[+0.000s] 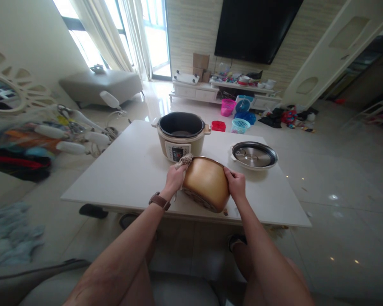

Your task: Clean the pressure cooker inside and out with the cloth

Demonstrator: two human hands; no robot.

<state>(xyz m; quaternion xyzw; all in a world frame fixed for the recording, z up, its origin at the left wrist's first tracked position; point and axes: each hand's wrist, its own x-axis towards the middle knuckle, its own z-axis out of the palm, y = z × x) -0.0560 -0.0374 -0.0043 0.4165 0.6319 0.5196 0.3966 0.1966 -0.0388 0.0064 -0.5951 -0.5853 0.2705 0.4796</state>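
Observation:
A gold-brown inner pot (207, 182) is tilted on its side near the front edge of the white table (130, 170), its bottom facing me. My left hand (175, 177) is closed on a crumpled cloth (185, 160) pressed against the pot's left side. My right hand (235, 183) grips the pot's right rim. Just behind stands the beige electric cooker base (181, 136), open with a dark cavity. Its round metal lid (254, 154) lies flat on the table to the right.
A cluttered shelf with white-handled utensils (70, 136) stands at left. Pink, red and blue baskets (230, 114) sit on the glossy floor beyond the table. A TV cabinet (223, 91) and grey bench (102, 85) are at the back. My bare knees are below the table edge.

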